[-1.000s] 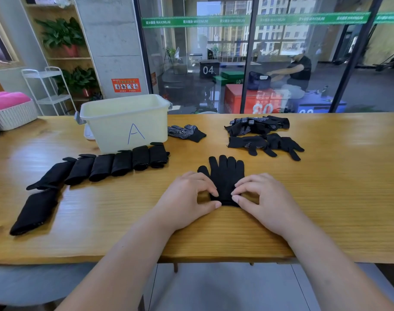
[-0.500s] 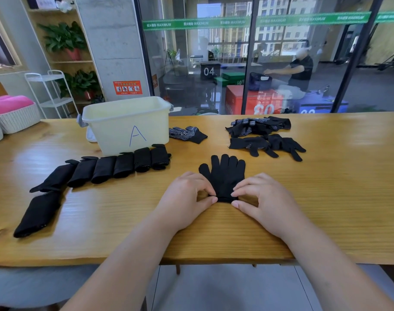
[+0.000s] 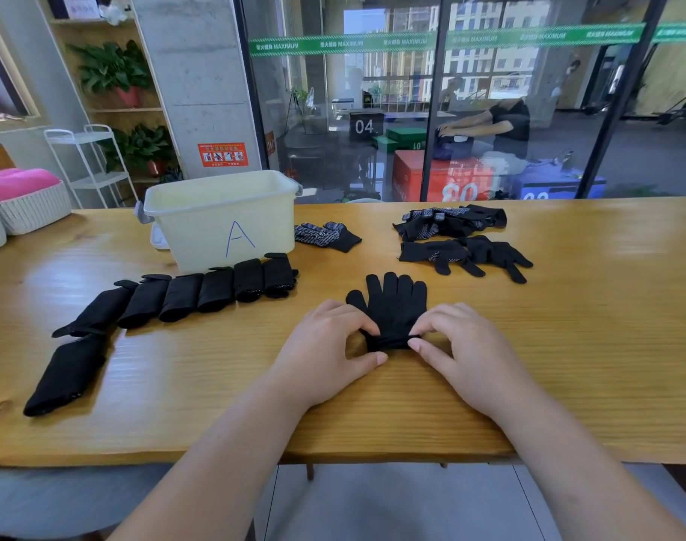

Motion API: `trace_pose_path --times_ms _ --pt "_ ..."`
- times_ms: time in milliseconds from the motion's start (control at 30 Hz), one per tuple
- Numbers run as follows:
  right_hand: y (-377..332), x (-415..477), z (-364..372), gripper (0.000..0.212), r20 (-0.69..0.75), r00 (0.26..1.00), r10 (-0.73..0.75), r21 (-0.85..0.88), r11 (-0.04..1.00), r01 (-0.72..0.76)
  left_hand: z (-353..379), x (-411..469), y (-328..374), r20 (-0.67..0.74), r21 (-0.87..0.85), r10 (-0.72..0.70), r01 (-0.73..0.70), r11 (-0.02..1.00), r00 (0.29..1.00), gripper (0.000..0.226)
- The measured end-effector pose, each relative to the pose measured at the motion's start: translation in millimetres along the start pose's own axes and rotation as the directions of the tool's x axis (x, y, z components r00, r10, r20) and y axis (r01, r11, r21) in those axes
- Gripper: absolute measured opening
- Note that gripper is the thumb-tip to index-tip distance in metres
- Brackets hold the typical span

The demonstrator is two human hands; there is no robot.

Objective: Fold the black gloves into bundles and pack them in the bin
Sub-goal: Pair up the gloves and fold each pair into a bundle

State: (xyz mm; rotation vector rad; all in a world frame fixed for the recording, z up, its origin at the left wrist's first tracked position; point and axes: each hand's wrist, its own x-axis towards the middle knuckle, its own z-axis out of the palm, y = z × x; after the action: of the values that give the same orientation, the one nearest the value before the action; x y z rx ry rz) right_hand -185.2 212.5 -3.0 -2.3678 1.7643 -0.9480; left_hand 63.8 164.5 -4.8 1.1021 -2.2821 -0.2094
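Fig.: bundle-making, cuff end. We see the glove (image 3: 392,306) flat on the table (image 3: 567,345), centre front, its fingers pointing away. L hand (image 3: 325,345) & R hand (image 3: 462,353) each pinch the bunched cuff betw. thumb and curled fingertips. Step in hand, we judge: first turn of the roll. Next calls for rolling fwd evenly, both sides together, then joining the bundles (image 3: 200,294) beside the bin (image 3: 220,220).

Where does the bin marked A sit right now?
In the head view the bin stands on the table, left of centre at the far side, just behind the row of folded bundles, with a dotted glove lying to its right.
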Motion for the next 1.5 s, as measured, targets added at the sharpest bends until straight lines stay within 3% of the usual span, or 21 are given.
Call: trace_pose_path --times_ms 200,367,467,667,1033,1167,1367,1500 --pt "-2.6 -1.4 -4.4 0.006 0.021 0.998 0.055 0.061 0.997 -0.056 -2.3 -0.2 2.6 -0.007 0.0 -0.005 0.005 1.0 1.0 0.025" --pt "-5.6 -2.2 -4.7 0.027 0.091 0.995 0.049 0.042 0.998 -0.053 -5.7 -1.0 7.6 -0.026 -0.044 -0.054 0.053 0.998 0.998 0.02" --pt "-5.8 -0.9 -4.1 0.015 0.063 0.996 0.06 0.01 0.998 -0.061 -6.2 -2.8 7.5 -0.03 -0.092 -0.057 0.054 0.994 0.998 0.019" --pt "-3.9 -2.8 -6.3 0.01 0.067 0.983 0.172 0.118 0.977 -0.179 -4.2 -0.9 5.2 -0.023 -0.12 -0.091 0.088 0.989 0.996 0.027" --pt "1.2 2.1 -3.9 0.025 0.08 0.974 0.211 0.305 0.925 -0.225 -4.5 -0.3 3.4 0.033 -0.229 -0.163 0.166 0.959 0.986 0.034" --pt "0.8 4.6 0.1 0.027 0.015 0.979 0.204 0.19 0.961 -0.203 -4.3 0.0 5.1 0.026 -0.195 -0.15 0.152 0.969 0.988 0.034" --pt "-5.4 0.8 4.4 0.01 -0.11 0.992 0.066 -0.034 0.997 -0.07 0.0 0.3 3.0 0.002 -0.147 -0.087 0.086 0.985 0.996 0.012" --pt "-8.2 0.3 9.2 0.007 -0.122 0.992 -0.044 -0.152 0.988 0.025 4.0 0.9 1.6 -0.027 -0.048 -0.045 0.043 0.998 0.999 0.012"
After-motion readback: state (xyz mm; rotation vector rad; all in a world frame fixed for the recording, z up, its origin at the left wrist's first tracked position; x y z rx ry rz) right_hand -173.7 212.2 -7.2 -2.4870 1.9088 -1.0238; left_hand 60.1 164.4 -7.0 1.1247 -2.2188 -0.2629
